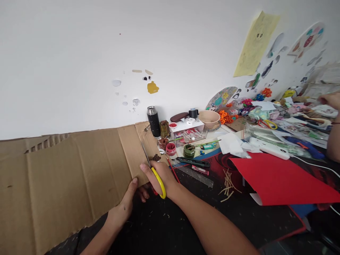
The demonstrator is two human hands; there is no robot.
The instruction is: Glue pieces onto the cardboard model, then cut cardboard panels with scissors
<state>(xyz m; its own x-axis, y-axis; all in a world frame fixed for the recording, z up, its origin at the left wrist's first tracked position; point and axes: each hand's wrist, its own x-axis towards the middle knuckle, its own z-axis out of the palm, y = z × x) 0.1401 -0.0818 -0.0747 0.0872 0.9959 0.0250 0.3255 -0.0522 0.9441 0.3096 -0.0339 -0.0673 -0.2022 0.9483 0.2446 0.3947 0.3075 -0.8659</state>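
Note:
A large brown sheet of cardboard (71, 177) with several fold lines spans the left half of the head view. Its lower right edge is gripped by my left hand (124, 203), thumb on top and fingers tucked underneath. My right hand (163, 179) is closed round the handles of a pair of scissors (158, 180), yellow on top, with a bit of red below. The metal blades lie along the cardboard near its right end, beside a fold, pointing away from me. The lower blade is hidden by the cardboard.
Behind the cardboard stand a black flask (153, 122) and small paint jars (189, 151). Rightward lie a black utility knife (193, 162), a clear ruler (195, 176), twine pieces (228, 186) and red paper (281, 180). Another person's arm (334, 131) shows at the right edge.

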